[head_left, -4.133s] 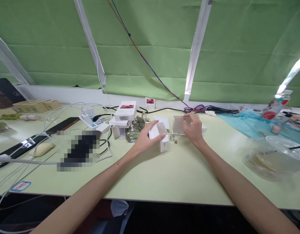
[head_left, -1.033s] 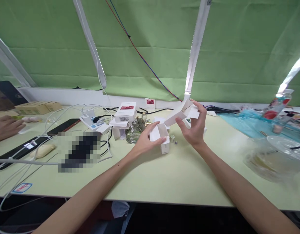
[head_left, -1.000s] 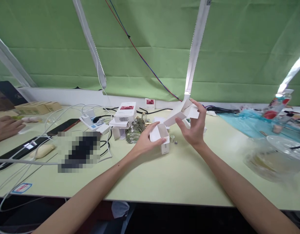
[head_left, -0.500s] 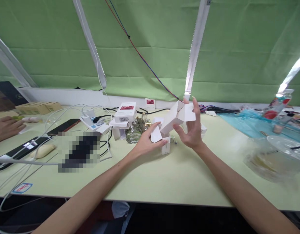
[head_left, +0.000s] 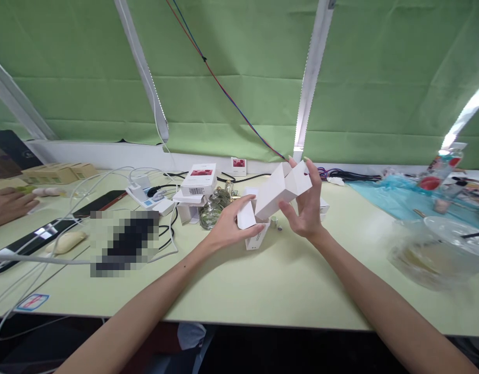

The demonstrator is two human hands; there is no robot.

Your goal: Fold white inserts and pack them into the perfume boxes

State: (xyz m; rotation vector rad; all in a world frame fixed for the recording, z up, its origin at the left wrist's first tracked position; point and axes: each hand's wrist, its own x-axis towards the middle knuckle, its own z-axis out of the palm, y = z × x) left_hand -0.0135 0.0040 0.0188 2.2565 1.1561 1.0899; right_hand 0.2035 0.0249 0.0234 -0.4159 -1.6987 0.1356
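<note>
My left hand (head_left: 232, 227) is closed around a white carton (head_left: 256, 241) with an open top and a flap standing out. The carton leans, its lower end toward me. My right hand (head_left: 307, 210) grips a white inner box (head_left: 274, 193), thumb on the near side and fingers behind. A flap sticks out at this box's upper right end. Its lower end is at the mouth of the carton; how deep it sits is hidden. Left of my left hand are clear glass bottles (head_left: 210, 214). A small glass and metal piece (head_left: 274, 222) lies beyond the carton.
A white box with a red picture (head_left: 199, 175) rests on other white packaging. Cables, a power strip (head_left: 142, 195) and phones crowd the left, where another person's hand (head_left: 8, 206) lies. A lidded plastic cup (head_left: 430, 254) and blue plastic sheet (head_left: 387, 200) are at the right.
The carton in my left hand has tilted, its lower end swinging left. The inner box in my right hand has tipped over with it, and both hands keep their hold.
</note>
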